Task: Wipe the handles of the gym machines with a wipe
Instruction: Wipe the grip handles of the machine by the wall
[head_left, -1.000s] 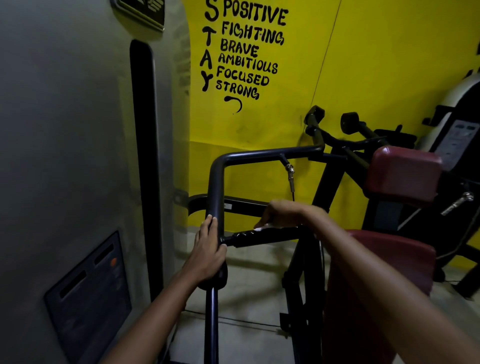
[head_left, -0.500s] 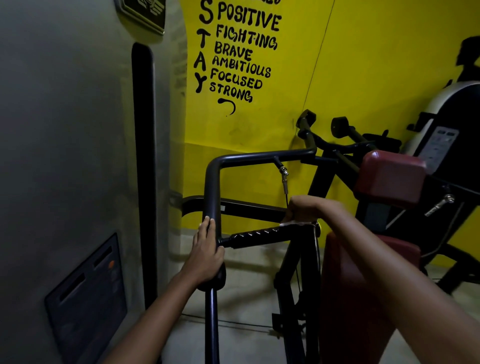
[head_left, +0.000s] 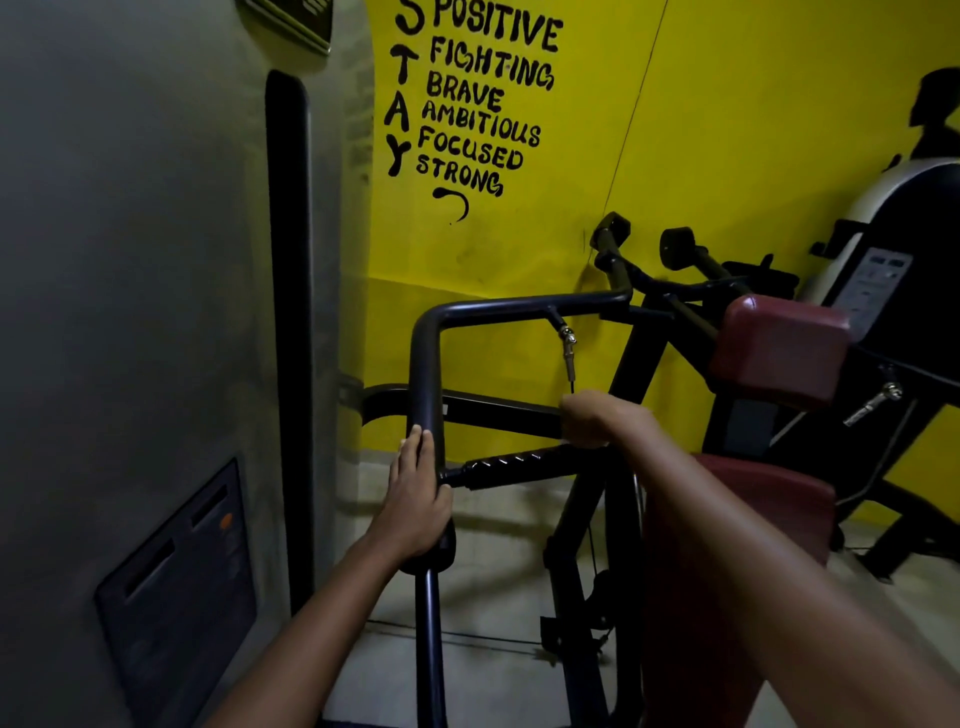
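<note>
Right hand (head_left: 597, 418) grips handle (head_left: 519, 462); left hand (head_left: 418, 499) holds frame bar (head_left: 427, 384).

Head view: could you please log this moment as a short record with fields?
place: gym corner, yellow wall
left hand: grips the upright bar
right hand: curled over the right end of the ribbed handle
wipe: a pale edge shows under the right hand, otherwise hidden
nearby: red pad
</note>
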